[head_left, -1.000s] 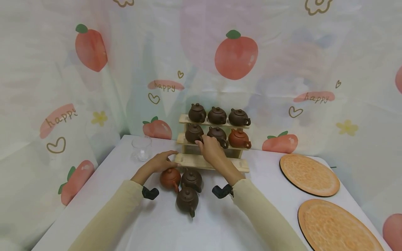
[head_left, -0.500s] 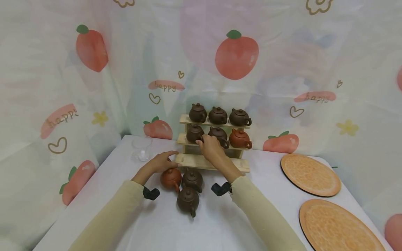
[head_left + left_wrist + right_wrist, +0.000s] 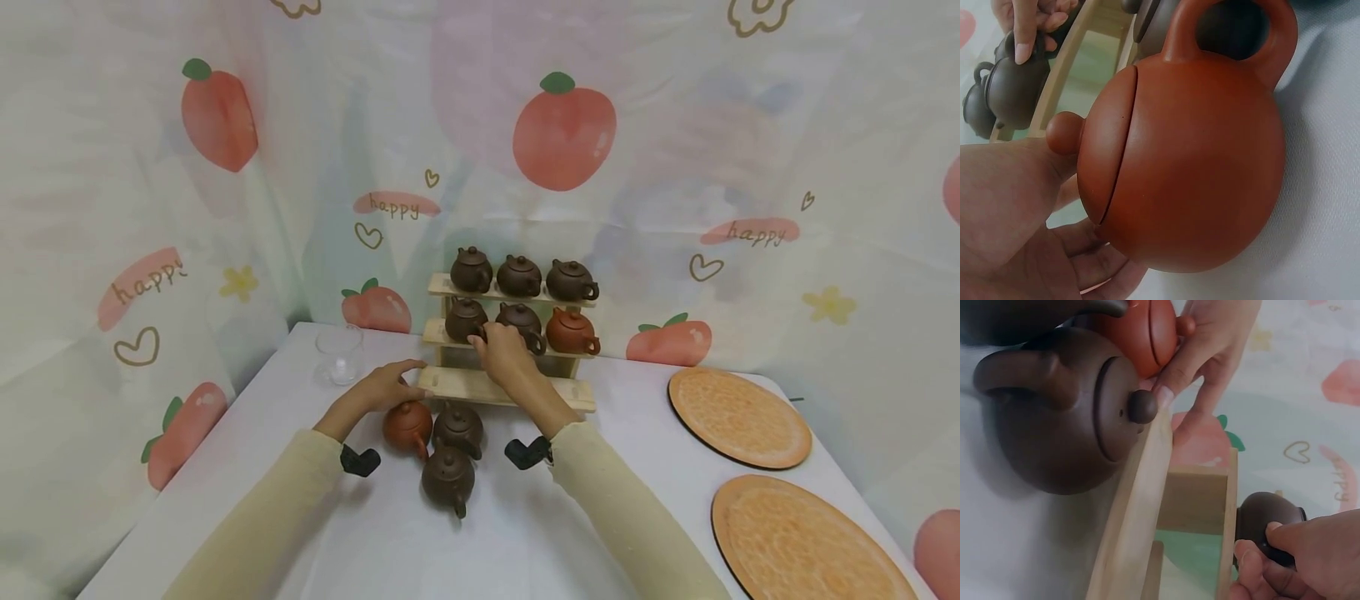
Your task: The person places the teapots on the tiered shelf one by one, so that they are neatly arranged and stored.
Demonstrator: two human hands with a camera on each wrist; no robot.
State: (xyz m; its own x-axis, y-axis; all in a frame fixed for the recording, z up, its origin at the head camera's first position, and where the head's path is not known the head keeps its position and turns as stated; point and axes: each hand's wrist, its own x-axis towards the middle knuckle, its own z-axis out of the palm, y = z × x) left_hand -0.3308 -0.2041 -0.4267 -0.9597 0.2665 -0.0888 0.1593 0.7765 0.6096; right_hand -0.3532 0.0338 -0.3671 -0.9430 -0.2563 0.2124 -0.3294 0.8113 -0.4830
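Observation:
My left hand (image 3: 381,387) holds the left end of the bottom board of a three-tier wooden display rack (image 3: 468,385), thumb in front, other fingers behind. Just below it sits an orange-brown clay teapot (image 3: 407,427), large in the left wrist view. My right hand (image 3: 507,357) pinches the handle of a dark brown teapot (image 3: 465,319) at the left of the middle tier; the right wrist view shows its thumb on that teapot (image 3: 1267,515). Beside it stand another dark teapot (image 3: 517,319), partly behind my hand, and an orange-brown teapot (image 3: 572,332).
Three dark teapots (image 3: 519,276) line the top tier. Two more dark teapots, one (image 3: 459,427) behind the other (image 3: 448,479), stand before the rack. A clear glass cup (image 3: 339,354) is at back left. Two round orange mats (image 3: 738,417) lie on the right.
The dark teapot in my right hand has shifted very slightly to the right on the middle tier. Both hands otherwise stay in place.

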